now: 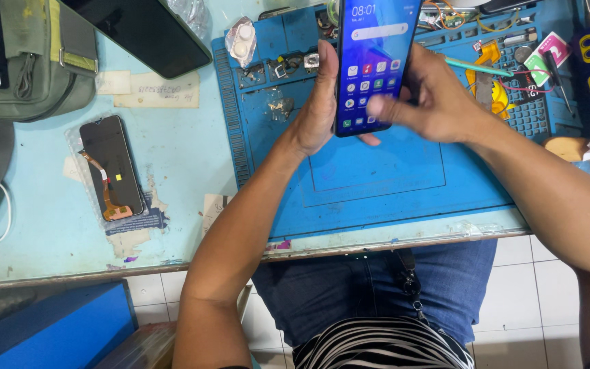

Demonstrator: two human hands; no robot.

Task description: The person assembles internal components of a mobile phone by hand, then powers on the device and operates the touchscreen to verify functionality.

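Note:
A smartphone point(375, 48) with a lit blue home screen is held upright above a blue repair mat point(377, 178). My left hand point(319, 102) grips its left edge, fingers wrapped behind it. My right hand point(431, 96) comes in from the right, and its thumb or fingertip rests on the lower part of the screen, blurred by motion.
A spare dark display panel with an orange flex cable point(110, 167) lies on the pale blue table at left. A green bag point(32, 58) and a black screen point(148, 31) sit at the far left. Small parts, tweezers point(479, 66) and screwdrivers point(558, 82) crowd the mat's top trays.

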